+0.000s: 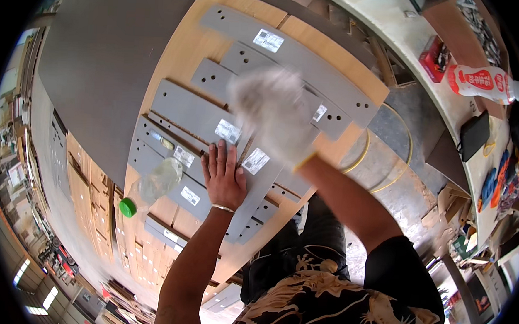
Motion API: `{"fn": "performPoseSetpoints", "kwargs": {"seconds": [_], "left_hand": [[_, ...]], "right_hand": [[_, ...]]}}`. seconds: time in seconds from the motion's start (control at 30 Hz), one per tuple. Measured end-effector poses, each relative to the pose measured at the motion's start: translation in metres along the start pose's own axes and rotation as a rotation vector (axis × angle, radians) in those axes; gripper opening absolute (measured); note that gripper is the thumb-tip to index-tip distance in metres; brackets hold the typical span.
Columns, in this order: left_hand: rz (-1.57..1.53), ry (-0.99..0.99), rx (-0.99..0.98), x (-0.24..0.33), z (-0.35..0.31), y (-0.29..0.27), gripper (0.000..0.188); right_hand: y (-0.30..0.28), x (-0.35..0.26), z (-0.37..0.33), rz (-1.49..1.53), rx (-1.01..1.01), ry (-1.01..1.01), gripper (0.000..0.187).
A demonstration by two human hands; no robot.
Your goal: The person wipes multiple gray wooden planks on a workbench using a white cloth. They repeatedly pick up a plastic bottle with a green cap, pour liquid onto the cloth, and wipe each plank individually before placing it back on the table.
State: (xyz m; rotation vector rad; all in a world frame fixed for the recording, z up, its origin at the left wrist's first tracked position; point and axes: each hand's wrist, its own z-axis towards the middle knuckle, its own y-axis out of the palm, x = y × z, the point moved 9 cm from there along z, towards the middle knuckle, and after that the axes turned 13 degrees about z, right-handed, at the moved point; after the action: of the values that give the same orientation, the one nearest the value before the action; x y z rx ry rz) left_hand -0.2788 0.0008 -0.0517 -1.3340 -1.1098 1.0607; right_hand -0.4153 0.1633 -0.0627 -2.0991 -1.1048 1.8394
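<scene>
My left hand (223, 178), bare with a band at the wrist, lies flat with fingers stretched on a grey panel (186, 104). My right hand (276, 119) wears a white glove with a yellow-edged cuff and is over the upper panels. Motion smears its fingers, so I cannot make out whether it holds anything. Several grey panels with dark round holes and white labels lie side by side on a wood-coloured board (253, 8). Left of my left hand, a clear plastic bottle (160, 180) with a green cap (127, 207) lies on its side. A small clear tube-like item (162, 139) rests nearby.
A large dark grey sheet (109, 66) lies at the left. On the right, a pale bench (389, 37) bears a white-and-red bottle (481, 81), a red box (434, 58) and a black flat item (474, 136). A yellow hose (412, 143) curves on the floor.
</scene>
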Motion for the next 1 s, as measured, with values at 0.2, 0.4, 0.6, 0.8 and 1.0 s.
{"fn": "performPoseSetpoints", "kwargs": {"seconds": [0.2,0.4,0.6,0.8,1.0], "left_hand": [[-0.015,-0.018,0.009,-0.003,-0.001,0.001,0.056],[-0.035,-0.005,-0.021,0.003,-0.001,-0.005,0.056],[-0.06,-0.044,-0.034,-0.005,-0.002,-0.006,0.057],[-0.082,-0.045,-0.029,-0.003,0.002,-0.006,0.06],[-0.082,-0.074,-0.035,-0.006,0.001,-0.008,0.062]], "right_hand": [[-0.015,-0.007,-0.072,0.034,0.129,0.036,0.057],[-0.045,0.021,-0.064,-0.348,0.376,0.04,0.062],[0.016,0.039,-0.118,0.298,0.098,0.079,0.048],[0.022,-0.012,-0.131,-0.403,0.039,-0.129,0.054],[-0.036,0.02,-0.094,-0.118,0.16,-0.188,0.034]]}}
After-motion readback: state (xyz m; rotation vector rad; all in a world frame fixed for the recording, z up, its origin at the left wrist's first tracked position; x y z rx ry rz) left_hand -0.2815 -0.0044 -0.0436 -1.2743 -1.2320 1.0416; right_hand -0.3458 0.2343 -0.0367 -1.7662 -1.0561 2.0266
